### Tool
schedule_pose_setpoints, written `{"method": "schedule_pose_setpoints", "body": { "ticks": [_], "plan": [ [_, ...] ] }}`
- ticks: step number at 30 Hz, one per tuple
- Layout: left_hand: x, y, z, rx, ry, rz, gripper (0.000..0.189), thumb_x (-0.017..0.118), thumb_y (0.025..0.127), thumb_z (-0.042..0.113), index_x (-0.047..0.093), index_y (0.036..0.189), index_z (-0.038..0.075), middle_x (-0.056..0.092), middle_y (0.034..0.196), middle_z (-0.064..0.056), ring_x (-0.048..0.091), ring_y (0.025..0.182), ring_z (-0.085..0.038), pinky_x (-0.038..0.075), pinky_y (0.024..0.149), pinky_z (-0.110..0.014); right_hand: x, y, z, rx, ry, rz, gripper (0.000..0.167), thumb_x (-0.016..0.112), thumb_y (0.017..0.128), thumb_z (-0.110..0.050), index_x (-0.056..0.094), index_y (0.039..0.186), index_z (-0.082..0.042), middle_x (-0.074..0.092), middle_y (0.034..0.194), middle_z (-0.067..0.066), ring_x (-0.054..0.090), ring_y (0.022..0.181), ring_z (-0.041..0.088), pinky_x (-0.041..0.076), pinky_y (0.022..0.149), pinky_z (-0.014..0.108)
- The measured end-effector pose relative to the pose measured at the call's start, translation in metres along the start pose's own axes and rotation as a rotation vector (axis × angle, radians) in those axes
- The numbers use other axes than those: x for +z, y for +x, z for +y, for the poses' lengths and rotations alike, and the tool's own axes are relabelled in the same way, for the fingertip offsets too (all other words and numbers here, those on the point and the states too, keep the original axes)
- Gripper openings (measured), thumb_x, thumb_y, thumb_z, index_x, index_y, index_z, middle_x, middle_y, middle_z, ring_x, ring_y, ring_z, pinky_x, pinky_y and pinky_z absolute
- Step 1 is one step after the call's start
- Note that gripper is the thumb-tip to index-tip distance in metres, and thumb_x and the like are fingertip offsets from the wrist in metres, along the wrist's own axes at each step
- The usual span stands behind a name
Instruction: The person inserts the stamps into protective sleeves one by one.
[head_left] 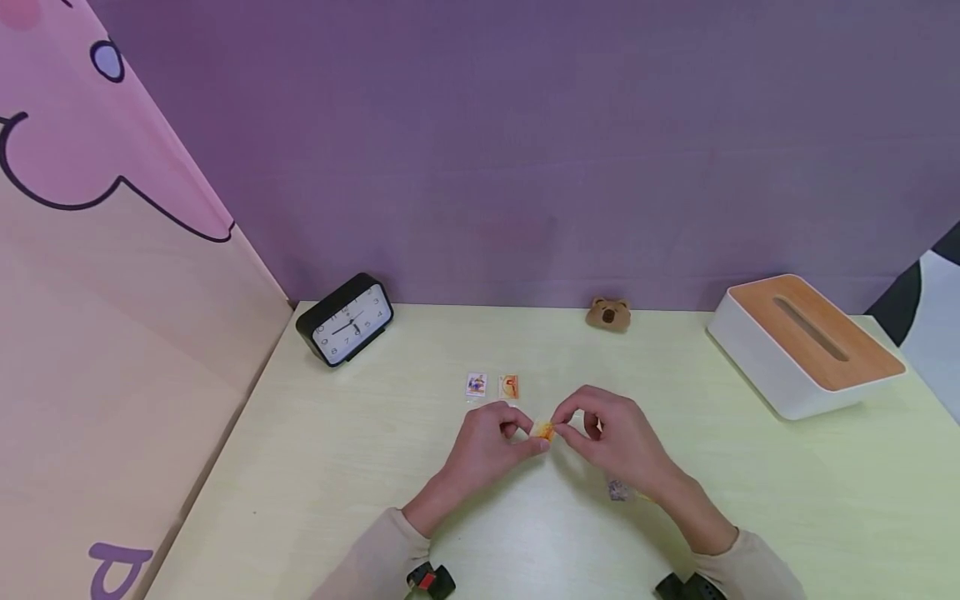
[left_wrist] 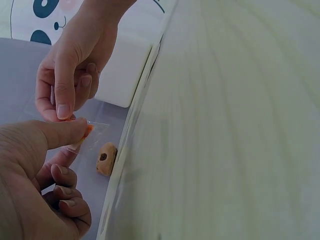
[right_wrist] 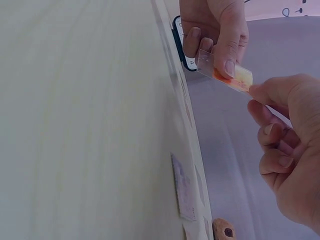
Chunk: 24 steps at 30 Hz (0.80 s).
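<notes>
A small orange-and-yellow stamp in a clear plastic sleeve is held up between the two hands. My left hand pinches the sleeve between thumb and index finger. From the other side, my right hand pinches the stamp's end with thumb and forefinger, its other fingers curled loosely. The right wrist view shows the clear sleeve extending past the left thumb. Beyond the hands lie two stamps side by side, a purple-and-red one and an orange one.
Under the right forearm lies a greyish-purple stamp, partly covered, with a bit of yellow beside it. A black clock stands at the back left, a brown bear-head figure at the back edge. A white box with a wooden lid occupies the right.
</notes>
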<state>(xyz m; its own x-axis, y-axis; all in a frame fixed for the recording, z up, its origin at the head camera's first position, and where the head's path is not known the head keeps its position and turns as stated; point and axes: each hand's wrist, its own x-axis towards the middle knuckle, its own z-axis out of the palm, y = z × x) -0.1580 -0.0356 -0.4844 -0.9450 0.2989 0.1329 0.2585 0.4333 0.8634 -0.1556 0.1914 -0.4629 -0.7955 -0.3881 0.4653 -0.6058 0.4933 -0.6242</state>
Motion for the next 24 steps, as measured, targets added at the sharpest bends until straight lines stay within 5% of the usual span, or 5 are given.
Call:
{"method": "schedule_pose_setpoints", "body": {
  "ticks": [8,18,24],
  "plan": [
    [0.0,-0.0001,-0.0003,0.005,-0.001,0.001,0.019,0.096,0.088,0.015,0.079,0.086,0.006,0.043,0.073,0.006,0.042,0.073,-0.006,0.035,0.067,-0.023,0.0019,-0.0009,-0.0004,0.0,0.027,-0.056,0.032,0.086,0.089,0.006,0.078,0.097,-0.023,0.071,0.096,-0.01,0.043,0.06,-0.002,0.042,0.055,0.023],
    [0.0018,0.001,-0.0023,-0.034,-0.046,0.042,0.02,0.097,0.087,0.013,0.078,0.088,0.005,0.049,0.077,0.005,0.046,0.075,-0.008,0.038,0.068,-0.023,0.0012,-0.0014,-0.0015,0.112,0.004,0.013,0.024,0.089,0.089,0.001,0.08,0.098,-0.019,0.064,0.087,-0.014,0.043,0.059,0.001,0.04,0.054,0.024],
    [0.0024,0.0012,-0.002,-0.046,-0.071,-0.01,0.022,0.098,0.086,0.017,0.08,0.092,0.006,0.049,0.079,0.005,0.046,0.077,-0.008,0.038,0.069,-0.023,0.0014,-0.0018,-0.0026,0.126,0.029,0.002,0.025,0.088,0.091,0.0,0.078,0.089,-0.023,0.062,0.084,-0.014,0.04,0.058,0.001,0.038,0.054,0.024]
  ]
}}
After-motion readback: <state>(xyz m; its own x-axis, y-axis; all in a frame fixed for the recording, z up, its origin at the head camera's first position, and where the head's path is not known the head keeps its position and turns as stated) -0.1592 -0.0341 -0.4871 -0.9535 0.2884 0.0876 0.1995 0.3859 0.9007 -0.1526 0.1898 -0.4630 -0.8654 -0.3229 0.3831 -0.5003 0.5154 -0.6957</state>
